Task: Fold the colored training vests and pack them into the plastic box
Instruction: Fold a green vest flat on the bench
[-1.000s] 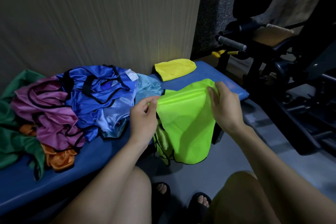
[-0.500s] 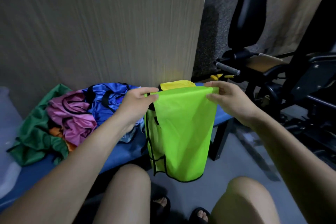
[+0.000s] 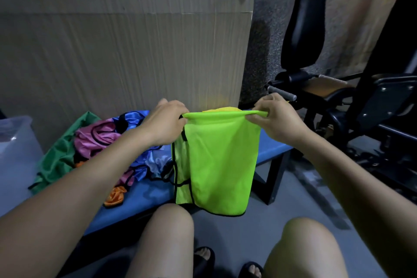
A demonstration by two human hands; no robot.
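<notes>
Lime vest point(image 3: 221, 160) lifted higher above blue bench point(image 3: 144, 196), grey floor point(image 3: 300, 205).

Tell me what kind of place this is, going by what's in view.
Probably a gym or sports training room: a black padded exercise machine with a foam roller bar stands on the right, a blue padded bench carries a heap of coloured training vests, and both hands hold a lime green vest.

The vest point(image 3: 220, 160) hangs in front of the bench point(image 3: 144, 196), above the knees, held along its top edge between the left hand point(image 3: 165, 123) and the right hand point(image 3: 276, 119). Left of it, a heap of vests point(image 3: 99, 144) lies on the bench. A plastic box point(image 3: 15, 133) sits at far left. Gym equipment point(image 3: 361, 106) stands to the right, and a wall panel point(image 3: 126, 52) rises behind the bench.
</notes>
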